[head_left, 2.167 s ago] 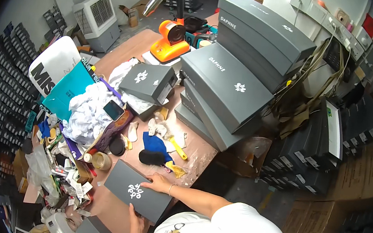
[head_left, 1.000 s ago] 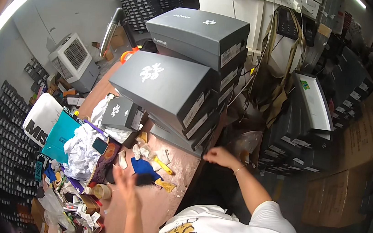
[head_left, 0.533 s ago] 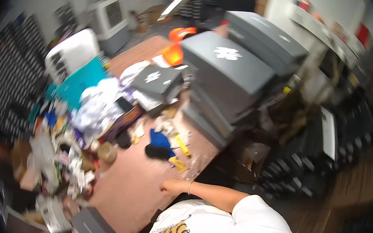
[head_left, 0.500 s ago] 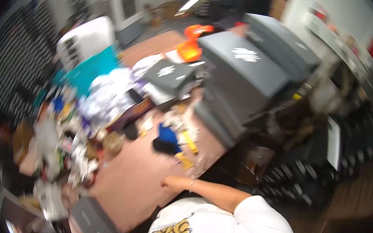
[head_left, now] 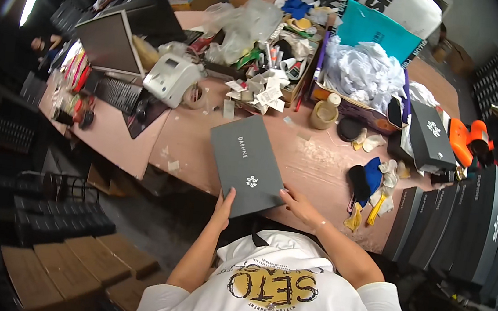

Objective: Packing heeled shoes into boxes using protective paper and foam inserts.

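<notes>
A dark grey box (head_left: 246, 170) with a pale flower-like mark lies at the near edge of the pinkish table (head_left: 322, 164), tilted slightly in my view. My left hand (head_left: 224, 209) grips its near left corner, thumb along the lid. At the near right side my right hand (head_left: 300, 205) holds the same box, thumb on its edge and the other fingers partly hidden. The lid is on, so the inside is hidden.
Stacked grey boxes (head_left: 472, 221) stand at right, near a yellow cutter (head_left: 376, 210) and blue cloth (head_left: 372, 172). Behind are a jar (head_left: 325, 112), a carton of crumpled white paper (head_left: 365, 76) and a white label printer (head_left: 173, 79). A monitor (head_left: 111, 41) stands left. Two people are farther back.
My view has swung round toward the left side of the table. The grey box, earlier at the lower left, is now before me in both hands; my left hand has come into view.
</notes>
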